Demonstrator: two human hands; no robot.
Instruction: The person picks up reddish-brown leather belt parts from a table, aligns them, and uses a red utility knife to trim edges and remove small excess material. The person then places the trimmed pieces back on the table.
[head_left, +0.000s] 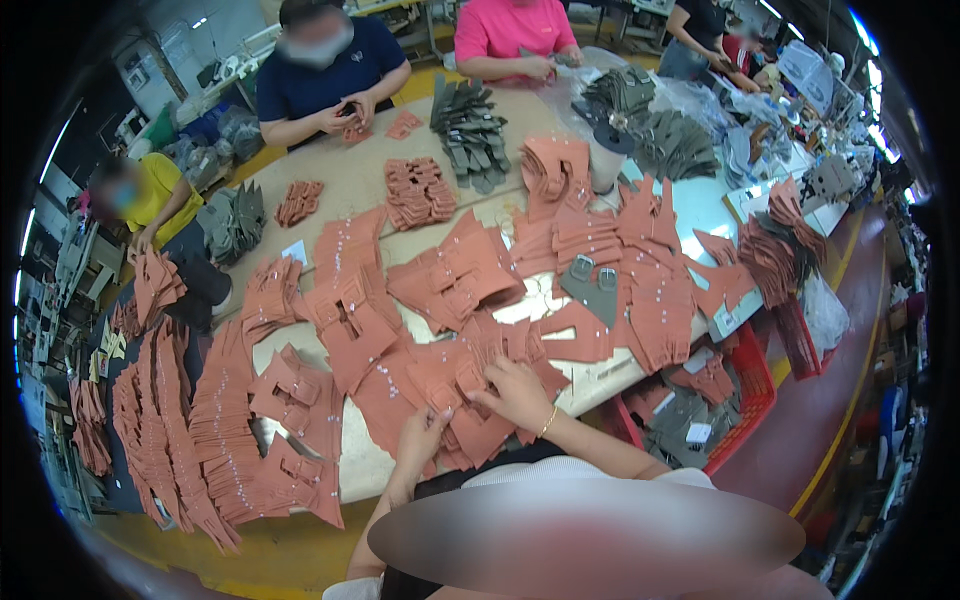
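Observation:
At the near edge of the table, both my hands are on a coral shoe upper [466, 378] with strap cut-outs. My left hand [424, 432] pinches its near-left edge between thumb and fingers. My right hand [514, 394], with a gold bracelet at the wrist, grips its right side, thumb toward the left hand and fingers bent over the strap. More coral uppers lie beneath and around it, so its outline is partly lost. Beyond it lies a stack of coral uppers [455, 275]. A dark grey upper with two buckles [592, 287] rests on the coral pieces farther right.
Fanned rows of coral pieces [225, 430] cover the table's left side. Dark grey stacks [468, 130] stand farther back, near a grey cone-shaped spool [608, 155]. A red crate [757, 385] holding grey pieces sits below the right edge. Co-workers stand across the table.

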